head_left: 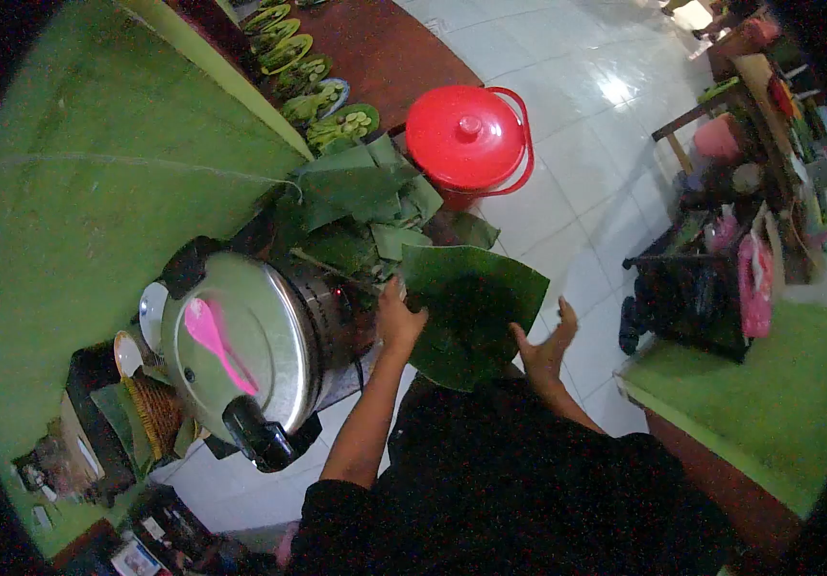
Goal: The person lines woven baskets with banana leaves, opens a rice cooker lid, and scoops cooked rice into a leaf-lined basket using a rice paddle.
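A dark green piece of banana leaf (476, 307) spreads out in front of my body, between my two hands. My left hand (400, 319) is at the leaf's left edge, its thumb apart from the fingers and overlapping the leaf. Whether its fingertips touch the leaf I cannot tell. At the right edge, my right hand (546, 348) is open with fingers spread, its thumb close to the leaf. More cut banana leaves (356, 187) lie in a pile just beyond. Left of my left hand stands a large rice cooker (269, 336), lid closed, with a pink rice paddle (210, 333) on top.
A red lidded bucket (466, 139) stands beyond the leaves. Several plates of sliced green food (344, 127) line the brown table (380, 48). A wicker basket (152, 413) sits behind the cooker by the green wall (106, 173). On the right are a black crate (697, 302) and a low green ledge (759, 384).
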